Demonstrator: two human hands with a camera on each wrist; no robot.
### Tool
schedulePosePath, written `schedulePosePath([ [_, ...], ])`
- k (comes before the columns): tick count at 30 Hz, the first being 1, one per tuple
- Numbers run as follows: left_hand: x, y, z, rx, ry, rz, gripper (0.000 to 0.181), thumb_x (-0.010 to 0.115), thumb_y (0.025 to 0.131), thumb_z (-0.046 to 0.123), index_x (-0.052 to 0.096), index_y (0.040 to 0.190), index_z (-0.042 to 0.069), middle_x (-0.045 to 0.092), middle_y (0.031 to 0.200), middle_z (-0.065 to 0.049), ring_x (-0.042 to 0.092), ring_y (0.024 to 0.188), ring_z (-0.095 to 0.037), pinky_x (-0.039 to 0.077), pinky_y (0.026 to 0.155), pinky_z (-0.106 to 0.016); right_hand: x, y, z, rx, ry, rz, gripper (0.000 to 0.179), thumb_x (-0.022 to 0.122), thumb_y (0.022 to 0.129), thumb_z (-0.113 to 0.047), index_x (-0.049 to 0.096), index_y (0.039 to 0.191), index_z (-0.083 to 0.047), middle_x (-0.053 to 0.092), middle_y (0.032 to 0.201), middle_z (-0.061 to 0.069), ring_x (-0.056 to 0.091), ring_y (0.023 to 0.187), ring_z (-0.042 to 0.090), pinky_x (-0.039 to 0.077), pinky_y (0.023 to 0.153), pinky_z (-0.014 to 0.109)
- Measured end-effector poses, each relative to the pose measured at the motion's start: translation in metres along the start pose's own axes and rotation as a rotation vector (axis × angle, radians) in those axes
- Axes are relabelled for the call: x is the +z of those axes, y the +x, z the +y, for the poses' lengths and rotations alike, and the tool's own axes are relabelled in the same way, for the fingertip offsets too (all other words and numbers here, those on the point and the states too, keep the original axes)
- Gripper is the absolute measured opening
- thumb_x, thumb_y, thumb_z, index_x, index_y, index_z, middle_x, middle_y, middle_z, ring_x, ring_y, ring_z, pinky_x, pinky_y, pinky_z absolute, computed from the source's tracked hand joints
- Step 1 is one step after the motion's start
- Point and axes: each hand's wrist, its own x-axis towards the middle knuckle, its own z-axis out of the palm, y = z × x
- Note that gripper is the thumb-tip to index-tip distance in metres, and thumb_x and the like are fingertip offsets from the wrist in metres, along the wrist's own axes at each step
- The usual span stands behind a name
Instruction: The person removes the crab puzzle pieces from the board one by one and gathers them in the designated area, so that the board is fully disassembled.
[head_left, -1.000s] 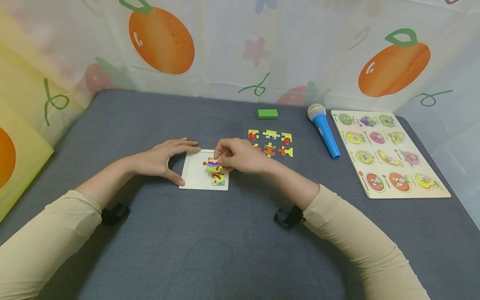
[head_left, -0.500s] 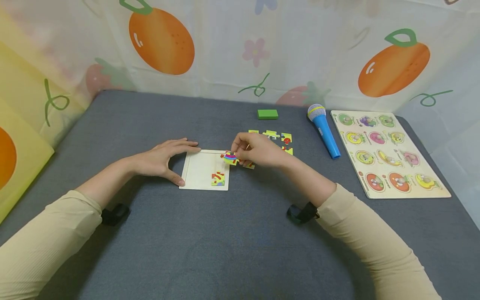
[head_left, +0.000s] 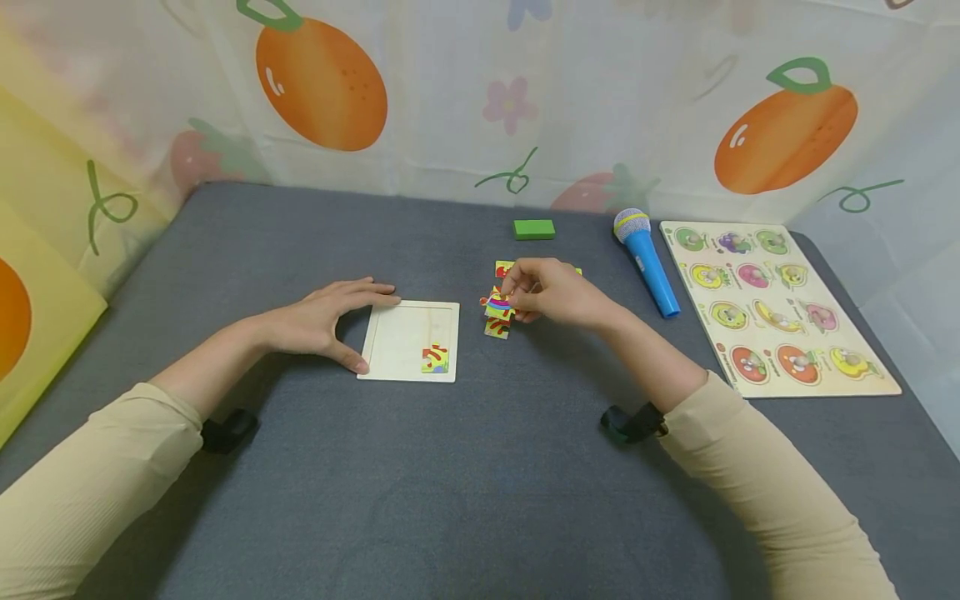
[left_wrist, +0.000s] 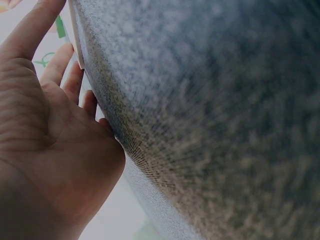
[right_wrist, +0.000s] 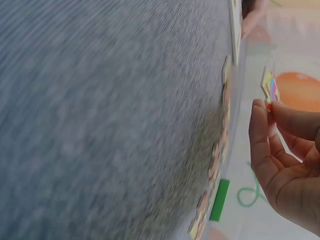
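Note:
Between thumb and fingertips my right hand (head_left: 558,292) pinches a jigsaw piece (head_left: 498,305) with a rainbow-coloured stripe. In the right wrist view the same piece (right_wrist: 270,86) is raised off the table. Below and behind it lie loose puzzle pieces (head_left: 497,328), partly hidden by the hand. My left hand (head_left: 318,321) rests with spread fingers at the left side of a square wooden puzzle tray (head_left: 390,342), thumb and fingertips touching its frame. One yellow and red piece (head_left: 435,359) sits in the tray's lower right corner.
A green block (head_left: 534,229) lies at the back. Right of it are a blue toy microphone (head_left: 651,265) and a fruit puzzle board (head_left: 780,312). A fruit-printed curtain (head_left: 442,92) hangs behind the grey table (head_left: 420,500).
My right hand has carried the rainbow piece from above the tray to the right, over the loose pieces. The left hand and the tray have stayed in place.

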Motion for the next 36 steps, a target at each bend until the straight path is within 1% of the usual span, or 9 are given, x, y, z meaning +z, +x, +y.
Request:
schedulePosePath([
  [4, 0.000, 0.000, 0.000, -0.001, 0.002, 0.001, 0.095, 0.087, 0.070, 0.043, 0.040, 0.151, 0.022, 0.023, 0.166, -0.005, 0.004, 0.156, -0.038, 0.005, 0.116, -0.071, -0.006, -0.005, 0.005, 0.025, -0.018, -0.001, 0.012, 0.058, 0.097, -0.006, 0.061, 0.108, -0.002, 0.062, 0.094, 0.011, 0.070, 0.084, 0.028, 0.061, 0.080, 0.036],
  [7, 0.000, 0.000, 0.001, -0.003, 0.000, 0.002, 0.095, 0.087, 0.070, 0.043, 0.041, 0.151, 0.022, 0.024, 0.165, -0.005, 0.004, 0.156, -0.038, 0.006, 0.116, -0.071, -0.009, -0.008, 0.009, 0.037, -0.026, 0.000, 0.012, 0.058, 0.097, -0.005, 0.061, 0.108, -0.002, 0.062, 0.093, 0.012, 0.070, 0.083, 0.027, 0.061, 0.080, 0.037],
  [11, 0.000, 0.000, 0.001, -0.003, -0.006, 0.001, 0.095, 0.087, 0.070, 0.042, 0.040, 0.151, 0.023, 0.024, 0.165, -0.005, 0.004, 0.156, -0.038, 0.005, 0.116, -0.071, -0.011, -0.011, 0.017, 0.048, -0.035, -0.002, 0.012, 0.057, 0.097, -0.004, 0.061, 0.107, -0.001, 0.062, 0.090, 0.011, 0.070, 0.079, 0.023, 0.061, 0.077, 0.034],
  [16, 0.000, -0.001, 0.001, -0.003, -0.005, 0.003, 0.095, 0.087, 0.070, 0.043, 0.041, 0.150, 0.024, 0.024, 0.165, -0.004, 0.004, 0.156, -0.038, 0.005, 0.116, -0.071, -0.013, -0.015, 0.026, 0.069, -0.033, -0.019, 0.012, 0.057, 0.097, -0.003, 0.062, 0.108, -0.001, 0.063, 0.090, 0.011, 0.069, 0.078, 0.018, 0.061, 0.076, 0.033],
  [20, 0.001, -0.001, 0.001, -0.005, -0.003, 0.008, 0.094, 0.087, 0.070, 0.042, 0.041, 0.150, 0.024, 0.025, 0.165, -0.005, 0.005, 0.156, -0.038, 0.006, 0.116, -0.070, -0.014, -0.018, 0.032, 0.058, -0.018, -0.037, 0.011, 0.057, 0.096, -0.003, 0.062, 0.105, 0.000, 0.064, 0.086, 0.010, 0.068, 0.075, 0.016, 0.061, 0.073, 0.032],
  [24, 0.001, 0.000, -0.001, -0.006, -0.002, 0.006, 0.095, 0.087, 0.070, 0.043, 0.041, 0.150, 0.024, 0.024, 0.165, -0.005, 0.004, 0.156, -0.038, 0.005, 0.116, -0.071, -0.015, -0.021, 0.035, 0.050, -0.029, -0.059, 0.010, 0.056, 0.096, -0.003, 0.062, 0.104, 0.000, 0.065, 0.086, 0.009, 0.068, 0.075, 0.015, 0.060, 0.072, 0.030],
  [29, 0.002, 0.001, -0.003, -0.005, 0.002, 0.003, 0.095, 0.087, 0.070, 0.043, 0.040, 0.151, 0.024, 0.023, 0.166, -0.005, 0.004, 0.156, -0.038, 0.006, 0.116, -0.071, -0.014, -0.022, 0.034, 0.092, -0.055, -0.083, 0.011, 0.055, 0.097, -0.003, 0.062, 0.106, -0.001, 0.066, 0.089, 0.010, 0.066, 0.077, 0.016, 0.060, 0.074, 0.031],
  [36, 0.001, 0.001, -0.002, -0.004, 0.000, 0.002, 0.095, 0.087, 0.070, 0.044, 0.040, 0.151, 0.025, 0.023, 0.166, -0.004, 0.003, 0.156, -0.037, 0.005, 0.116, -0.071, -0.013, -0.021, 0.035, 0.110, -0.067, -0.100, 0.013, 0.054, 0.096, -0.002, 0.062, 0.107, 0.000, 0.065, 0.090, 0.011, 0.065, 0.078, 0.017, 0.060, 0.073, 0.031],
])
